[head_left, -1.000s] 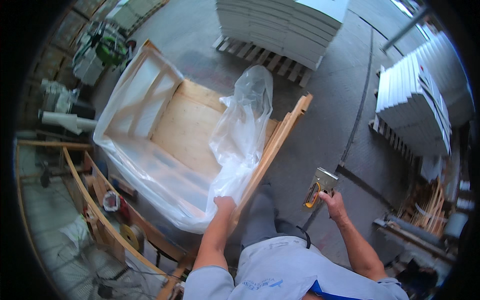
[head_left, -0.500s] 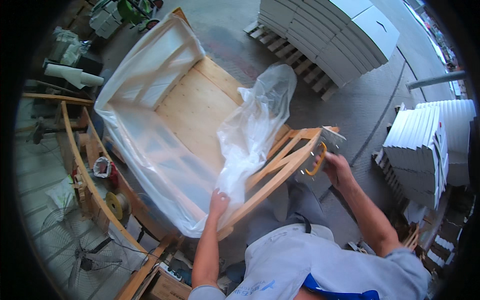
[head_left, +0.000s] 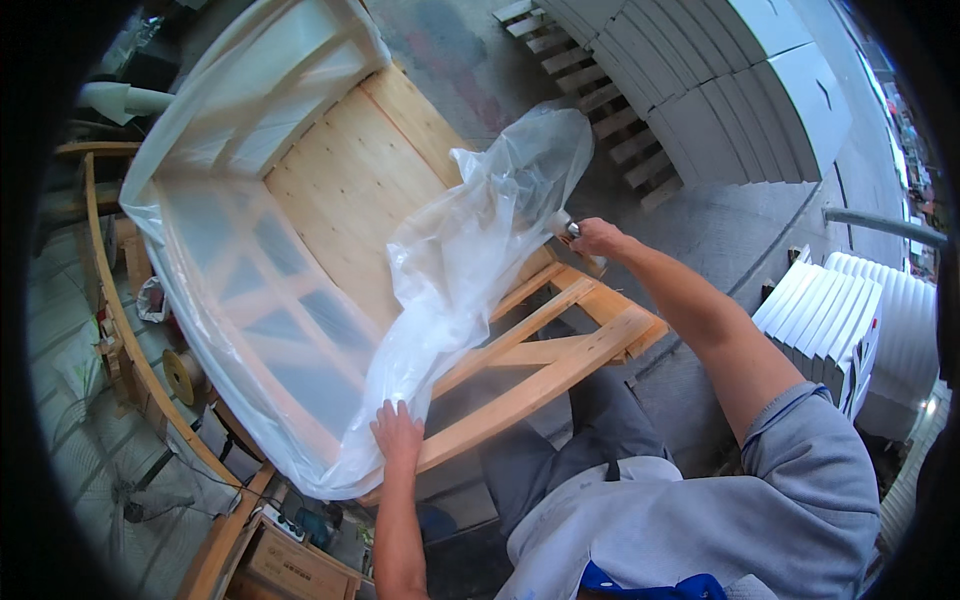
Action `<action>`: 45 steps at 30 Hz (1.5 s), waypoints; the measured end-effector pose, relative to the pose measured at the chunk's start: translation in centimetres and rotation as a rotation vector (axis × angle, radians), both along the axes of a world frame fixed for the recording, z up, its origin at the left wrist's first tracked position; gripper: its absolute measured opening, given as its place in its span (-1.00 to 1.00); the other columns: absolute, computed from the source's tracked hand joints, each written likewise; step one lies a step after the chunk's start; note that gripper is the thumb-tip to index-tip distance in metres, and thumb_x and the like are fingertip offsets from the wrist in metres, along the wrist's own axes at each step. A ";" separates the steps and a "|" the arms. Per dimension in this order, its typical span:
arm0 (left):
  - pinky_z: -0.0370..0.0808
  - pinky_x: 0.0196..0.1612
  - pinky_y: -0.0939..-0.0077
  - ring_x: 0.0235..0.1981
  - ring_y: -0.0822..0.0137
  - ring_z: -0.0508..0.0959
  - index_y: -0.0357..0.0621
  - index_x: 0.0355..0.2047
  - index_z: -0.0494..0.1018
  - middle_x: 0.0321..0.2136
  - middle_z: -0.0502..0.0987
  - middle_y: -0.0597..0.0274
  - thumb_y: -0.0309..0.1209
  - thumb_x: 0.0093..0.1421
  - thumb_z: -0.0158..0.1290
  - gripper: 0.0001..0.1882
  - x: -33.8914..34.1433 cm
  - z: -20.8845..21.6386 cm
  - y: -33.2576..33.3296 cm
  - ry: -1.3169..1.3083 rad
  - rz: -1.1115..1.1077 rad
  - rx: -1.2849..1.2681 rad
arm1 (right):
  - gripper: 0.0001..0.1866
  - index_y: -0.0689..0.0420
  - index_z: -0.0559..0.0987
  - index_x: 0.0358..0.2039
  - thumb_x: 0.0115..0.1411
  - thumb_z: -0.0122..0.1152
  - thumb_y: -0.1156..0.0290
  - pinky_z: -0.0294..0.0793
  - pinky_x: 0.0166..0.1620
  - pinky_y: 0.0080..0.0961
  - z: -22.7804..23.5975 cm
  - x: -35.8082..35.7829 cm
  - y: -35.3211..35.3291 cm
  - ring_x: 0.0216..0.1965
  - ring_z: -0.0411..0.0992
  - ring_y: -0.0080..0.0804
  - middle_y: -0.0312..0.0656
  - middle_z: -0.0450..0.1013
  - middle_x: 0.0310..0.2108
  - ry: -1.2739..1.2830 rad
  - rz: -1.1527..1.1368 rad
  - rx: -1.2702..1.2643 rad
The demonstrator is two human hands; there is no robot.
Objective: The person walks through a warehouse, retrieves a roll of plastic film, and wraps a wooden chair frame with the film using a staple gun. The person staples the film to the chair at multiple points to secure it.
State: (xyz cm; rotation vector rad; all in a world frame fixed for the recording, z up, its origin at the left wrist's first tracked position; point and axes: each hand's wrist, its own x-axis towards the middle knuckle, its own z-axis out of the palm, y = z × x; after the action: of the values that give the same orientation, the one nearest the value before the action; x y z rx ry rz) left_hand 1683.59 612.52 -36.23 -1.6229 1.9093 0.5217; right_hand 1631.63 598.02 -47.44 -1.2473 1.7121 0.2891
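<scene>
A wooden sofa-like frame (head_left: 540,395) stands before me with a plywood panel (head_left: 350,165) inside it. Translucent plastic film (head_left: 250,290) covers its far and left sides, and a loose bunch of it lies across the near part. My left hand (head_left: 398,435) rests on this film at the near rail, fingers spread and lying flat. My right hand (head_left: 598,240) reaches past the right end of the frame, closed around a hand tool with a shiny metal end (head_left: 568,224), beside the edge of the bunched film. Fingers and film hide most of the tool.
White panels (head_left: 720,100) are stacked on a wooden pallet (head_left: 610,125) at the far right. More white panels (head_left: 815,320) stand nearer on the right, close to a grey pole (head_left: 885,228). To the left are a curved wooden piece (head_left: 125,320), a spool (head_left: 182,375) and a cardboard box (head_left: 290,570).
My right hand has swung up and left with the tool, from beside the frame's right corner to the film's edge. The frame appears lower and further left in view; my left hand stays on the film.
</scene>
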 end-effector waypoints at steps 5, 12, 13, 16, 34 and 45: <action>0.33 -0.02 0.09 0.01 0.04 0.38 -0.20 -0.01 0.41 -0.02 0.41 -0.02 -0.21 0.01 0.21 -0.45 -4.4 -8.0 -2.6 0.185 -0.089 0.125 | -0.76 0.06 0.66 -0.32 0.06 0.20 0.24 0.34 -0.07 -0.31 -8.9 2.3 0.5 0.01 0.38 -0.29 -0.20 0.43 -0.10 0.223 0.873 -0.080; 0.35 -0.12 0.21 -0.18 0.19 0.46 -0.06 -0.32 0.50 -0.30 0.47 0.22 -0.34 0.10 0.06 -0.85 -3.7 -21.9 -2.3 -0.009 -0.163 0.227 | -0.70 0.06 0.65 -0.16 0.13 0.12 0.27 0.24 0.06 -0.28 -26.5 8.3 4.0 0.16 0.23 -0.27 -0.20 0.30 0.15 0.199 1.123 -0.290; 0.36 -0.13 0.22 -0.18 0.20 0.47 -0.05 -0.35 0.51 -0.31 0.48 0.23 -0.34 0.11 0.05 -0.87 -3.2 -22.9 -1.8 -0.032 -0.170 0.260 | -0.69 0.05 0.65 -0.15 0.14 0.11 0.27 0.23 0.08 -0.26 -28.5 9.2 4.3 0.17 0.22 -0.28 -0.20 0.29 0.17 0.184 1.122 -0.343; 0.39 -0.15 0.23 -0.21 0.19 0.50 -0.02 -0.40 0.54 -0.34 0.50 0.22 -0.36 0.15 0.01 -0.88 -1.7 -24.6 -1.3 -0.063 -0.180 0.369 | -0.69 0.02 0.65 -0.13 0.15 0.10 0.27 0.17 0.16 -0.17 -33.4 11.3 4.8 0.20 0.21 -0.29 -0.21 0.31 0.17 0.196 1.184 -0.289; 0.46 -0.18 0.10 -0.26 -0.21 0.52 -0.25 -0.14 0.48 -0.28 0.53 -0.15 -0.60 0.07 0.04 -0.70 -0.7 -0.3 -9.4 0.611 0.366 -0.354 | -0.73 0.16 0.55 -0.14 0.12 0.23 0.44 0.47 0.00 -0.24 3.4 -6.4 -2.1 -0.07 0.45 -0.07 -0.03 0.47 -0.11 0.178 0.373 -0.367; 0.52 -0.44 0.24 -0.45 0.04 0.58 -0.09 -0.21 0.52 -0.36 0.57 0.11 -0.42 0.10 0.11 -0.79 -12.1 17.1 2.0 1.024 0.074 0.160 | -0.68 0.19 0.49 -0.04 0.17 0.18 0.52 0.44 -0.04 -0.19 31.3 -18.6 15.0 -0.12 0.43 0.03 0.03 0.43 -0.08 0.409 0.139 -0.484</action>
State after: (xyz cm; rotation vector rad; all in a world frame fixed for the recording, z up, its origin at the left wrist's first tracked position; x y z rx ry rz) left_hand 1671.54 614.55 -19.08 -1.4215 2.3684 1.7384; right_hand 1613.02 613.03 -16.13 -1.7557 2.1283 0.2282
